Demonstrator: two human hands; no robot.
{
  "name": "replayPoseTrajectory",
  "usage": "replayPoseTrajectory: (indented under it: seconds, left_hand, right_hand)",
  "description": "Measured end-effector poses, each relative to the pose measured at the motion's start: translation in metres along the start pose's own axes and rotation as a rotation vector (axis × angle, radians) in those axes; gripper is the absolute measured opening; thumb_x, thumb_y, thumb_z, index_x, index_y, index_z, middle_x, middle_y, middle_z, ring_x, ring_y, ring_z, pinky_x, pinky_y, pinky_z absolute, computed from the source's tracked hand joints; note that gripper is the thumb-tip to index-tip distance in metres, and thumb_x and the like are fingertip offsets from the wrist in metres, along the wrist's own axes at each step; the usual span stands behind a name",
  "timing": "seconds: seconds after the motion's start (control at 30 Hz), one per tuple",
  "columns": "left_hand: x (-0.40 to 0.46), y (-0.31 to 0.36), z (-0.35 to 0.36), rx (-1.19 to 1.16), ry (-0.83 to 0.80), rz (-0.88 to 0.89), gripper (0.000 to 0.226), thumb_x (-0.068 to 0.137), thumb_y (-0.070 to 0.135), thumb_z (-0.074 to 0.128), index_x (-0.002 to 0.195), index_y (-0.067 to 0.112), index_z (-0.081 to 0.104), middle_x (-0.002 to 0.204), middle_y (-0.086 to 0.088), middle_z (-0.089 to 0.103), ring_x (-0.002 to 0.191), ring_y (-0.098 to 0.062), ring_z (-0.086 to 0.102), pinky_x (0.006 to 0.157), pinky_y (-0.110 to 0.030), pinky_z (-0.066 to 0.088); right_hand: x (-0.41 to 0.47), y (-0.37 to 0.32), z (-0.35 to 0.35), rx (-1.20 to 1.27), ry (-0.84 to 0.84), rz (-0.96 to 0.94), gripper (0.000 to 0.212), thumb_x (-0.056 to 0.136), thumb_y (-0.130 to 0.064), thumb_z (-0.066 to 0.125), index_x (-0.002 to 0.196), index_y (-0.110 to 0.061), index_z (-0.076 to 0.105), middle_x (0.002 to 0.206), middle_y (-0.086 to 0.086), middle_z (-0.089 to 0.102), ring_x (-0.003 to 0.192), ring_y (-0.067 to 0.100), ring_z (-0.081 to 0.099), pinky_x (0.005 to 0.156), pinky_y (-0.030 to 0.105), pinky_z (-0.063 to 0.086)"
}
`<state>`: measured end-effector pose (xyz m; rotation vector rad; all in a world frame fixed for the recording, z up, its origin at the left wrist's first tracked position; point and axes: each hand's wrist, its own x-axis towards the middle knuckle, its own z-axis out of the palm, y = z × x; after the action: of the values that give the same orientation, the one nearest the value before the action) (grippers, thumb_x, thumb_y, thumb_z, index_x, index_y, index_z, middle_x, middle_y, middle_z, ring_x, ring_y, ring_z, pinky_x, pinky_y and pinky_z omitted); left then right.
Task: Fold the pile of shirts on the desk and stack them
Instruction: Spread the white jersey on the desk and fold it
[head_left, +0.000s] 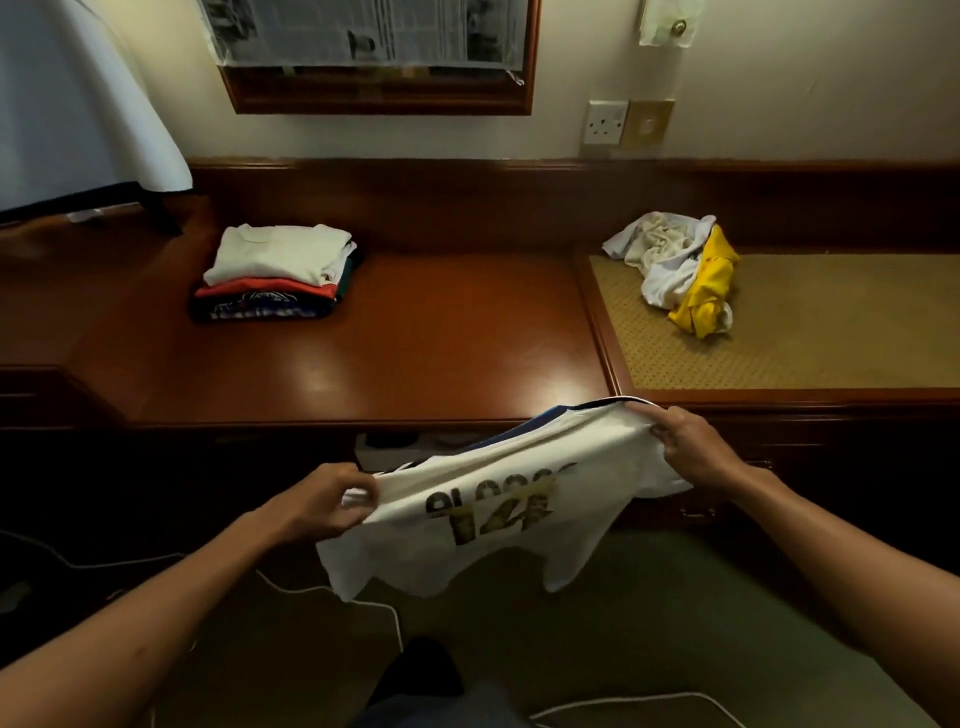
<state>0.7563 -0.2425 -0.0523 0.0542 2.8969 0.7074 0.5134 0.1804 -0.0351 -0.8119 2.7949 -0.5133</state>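
Green carpet (649, 597) lies below a white shirt (483, 514) stretched in the air before the surface (415, 338); left grip (322, 506) and right grip (685, 447) pinch its edges. Farther back sit a folded stack (275, 273) left and an unfolded pile (680, 270) right.

Cream wall (779, 78), glossy wooden desk (415, 332), framed mirror (384, 98)

Where things lie around my hands

The folded stack (275, 273) sits on the desk (415, 332) at centre left of the frame; the unfolded pile (680, 270) lies well apart on the mat (810, 332) at right. At lower centre, before the desk's edge, my left hand (322, 506) and right hand (691, 447) hold a shirt (493, 509) between them.
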Motion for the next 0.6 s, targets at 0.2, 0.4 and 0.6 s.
replayPoseTrajectory:
  seconds: [0.2,0.4,0.6]
  left_hand:
    - [0.016,-0.025,-0.012,0.02,0.394,-0.27,0.025,0.083,-0.002,0.066,0.1,0.013,0.074,0.087,-0.008,0.068,0.081,-0.029,0.066,0.071,-0.038,0.053]
    - [0.068,-0.053,-0.061,0.094,0.501,-0.147,0.017,0.085,0.008,0.071,0.101,0.01,0.074,0.077,-0.002,0.052,0.072,-0.034,0.062,0.061,-0.03,0.041]
    - [0.131,-0.101,-0.104,0.491,0.126,0.153,0.051,0.077,0.049,0.075,0.124,0.033,0.062,0.092,-0.002,0.069,0.07,-0.021,0.068,0.054,-0.024,0.051]
  right_hand:
    - [0.017,0.0,-0.019,-0.383,-0.09,-0.335,0.087,0.088,-0.001,0.058,0.145,-0.057,0.023,0.12,0.004,0.047,0.082,0.026,0.063,0.067,0.034,0.054]
    - [0.079,0.016,-0.046,-0.565,-0.064,-0.533,0.079,0.076,0.004,0.066,0.135,-0.041,0.036,0.116,0.011,0.051,0.052,0.019,0.055,0.044,0.031,0.052]
    - [0.151,0.016,-0.071,-0.728,-0.123,-0.144,0.037,0.094,-0.014,0.047,0.125,-0.033,0.055,0.116,0.006,0.055,0.085,0.027,0.063,0.064,0.035,0.045]
